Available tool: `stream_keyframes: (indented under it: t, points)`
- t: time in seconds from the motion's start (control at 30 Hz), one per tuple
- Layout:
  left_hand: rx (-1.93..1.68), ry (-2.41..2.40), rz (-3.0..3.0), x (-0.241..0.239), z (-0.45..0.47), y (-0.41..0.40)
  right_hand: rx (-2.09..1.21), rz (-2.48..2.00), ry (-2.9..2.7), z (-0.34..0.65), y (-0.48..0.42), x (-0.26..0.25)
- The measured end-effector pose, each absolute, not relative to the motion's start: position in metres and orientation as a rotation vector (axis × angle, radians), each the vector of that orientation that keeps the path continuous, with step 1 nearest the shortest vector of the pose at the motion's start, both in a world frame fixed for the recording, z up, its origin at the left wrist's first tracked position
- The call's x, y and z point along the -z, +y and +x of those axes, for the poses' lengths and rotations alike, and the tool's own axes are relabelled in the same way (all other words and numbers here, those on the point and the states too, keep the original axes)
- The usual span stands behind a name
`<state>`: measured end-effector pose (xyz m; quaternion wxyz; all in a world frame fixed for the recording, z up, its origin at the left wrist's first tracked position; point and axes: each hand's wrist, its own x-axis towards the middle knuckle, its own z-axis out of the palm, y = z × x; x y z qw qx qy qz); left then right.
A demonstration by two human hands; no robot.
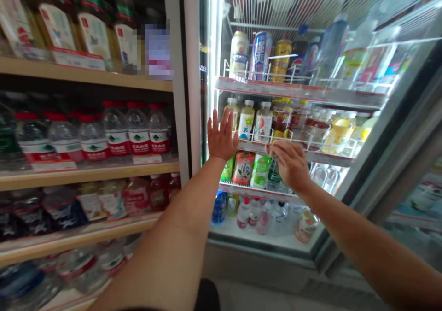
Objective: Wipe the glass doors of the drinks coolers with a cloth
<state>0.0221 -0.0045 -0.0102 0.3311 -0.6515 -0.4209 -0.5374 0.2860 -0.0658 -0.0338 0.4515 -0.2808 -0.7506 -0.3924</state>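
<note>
My left hand (221, 136) is raised at the left side of the lit drinks fridge, open, with its fingers spread and nothing in it. Behind its fingers stands a pale drink bottle (233, 110), partly covered. My right hand (289, 161) is in front of the middle shelf edge (319, 158), its fingers bent and pressed together; whether anything is between them is hidden. Around the hands are a green-labelled bottle (246, 121), a bottle with a pink fruit label (263, 122), a red drink pack (243, 168) and a green-and-white pack (260, 170).
Tall cans (260, 55) and large bottles fill the upper fridge shelf (290, 88). Small bottles (244, 212) and a tub (306, 226) stand at the bottom. On the left, wooden shelves (103, 177) hold red-capped water bottles (117, 129). A dark door frame (386, 149) slants at right.
</note>
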Motion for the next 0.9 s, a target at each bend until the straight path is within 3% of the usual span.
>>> stream_keyframes:
  t: [0.13, 0.3, 0.5, 0.7, 0.9]
  points:
    - [1.418, -1.106, -1.714, 0.009, 0.023, -0.007, 1.074, -0.640, -2.057, 0.268, -0.064, 0.017]
    - [1.422, -1.106, -1.710, 0.010, 0.023, -0.007, 0.988, -0.677, -1.806, 0.252, -0.056, -0.022]
    - [1.419, -1.087, -1.714, 0.010, 0.022, -0.007, 1.178, -0.522, -2.070, 0.240, -0.052, -0.012]
    - [1.427, -1.071, -1.701, 0.010, 0.022, -0.008, 1.089, -0.675, -1.817, 0.226, -0.043, -0.040]
    - [1.400, -1.066, -1.678, 0.011, 0.022, -0.006, 1.100, -0.587, -2.018, 0.207, -0.033, -0.063]
